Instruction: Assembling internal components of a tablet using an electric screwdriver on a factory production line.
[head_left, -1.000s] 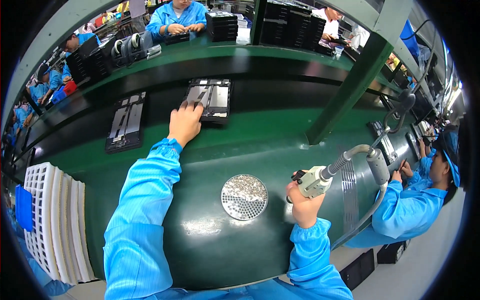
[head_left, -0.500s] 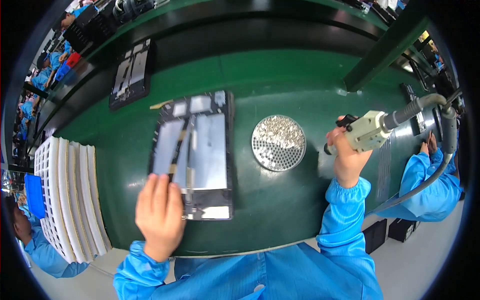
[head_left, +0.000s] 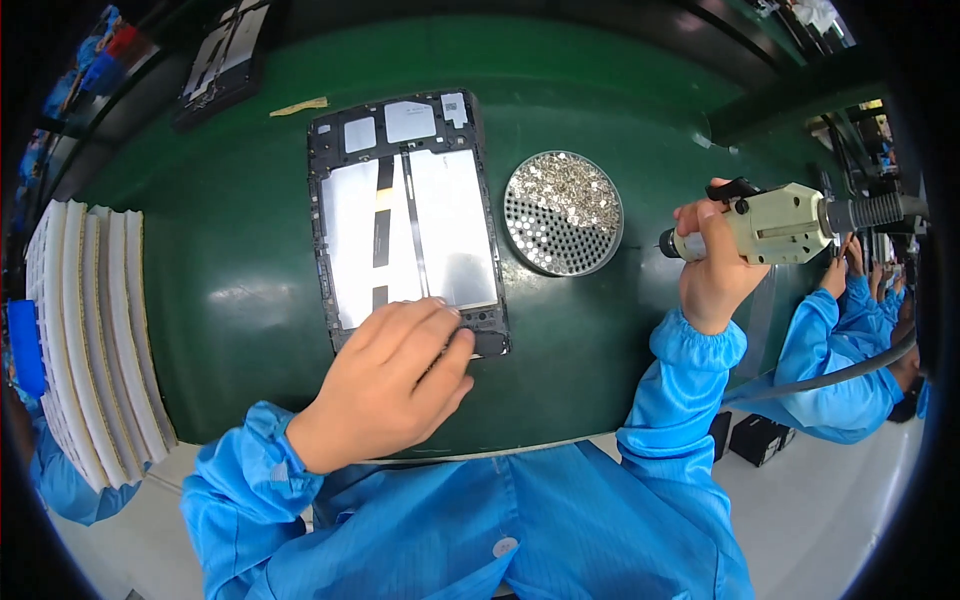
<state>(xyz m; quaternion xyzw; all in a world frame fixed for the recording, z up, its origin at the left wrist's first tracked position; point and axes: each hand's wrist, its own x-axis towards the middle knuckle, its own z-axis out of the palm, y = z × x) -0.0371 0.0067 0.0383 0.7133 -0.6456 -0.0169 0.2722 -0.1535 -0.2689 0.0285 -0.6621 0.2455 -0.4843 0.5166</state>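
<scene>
A tablet housing (head_left: 455,230) lies on the green bench, its back cover off. It shows two silvery battery panels, dark flex strips between them and a black frame. My left hand (head_left: 385,385) rests over its near edge, fingers stretched out and fingertips touching the near end of the housing, hiding part of that edge. Off to the right, my right hand (head_left: 715,255) is wrapped round a pale electric screwdriver (head_left: 785,225), whose black-collared tip points left, clear of the tablet. Between the hands sits a round perforated dish (head_left: 565,262) partly covered with small silvery screws.
At the left a stack of white foam trays (head_left: 95,340) stands by a blue bin (head_left: 25,350). Another opened tablet (head_left: 225,60) lies at the far left, near a yellowish strip (head_left: 300,106). A green post (head_left: 790,105) rises at right. Co-workers in blue sit at both sides.
My left hand has slid from the tablet's lower left side to its near edge. The tablet sits turned a little, its flex strips straighter. The view has shifted; my right hand still holds the screwdriver.
</scene>
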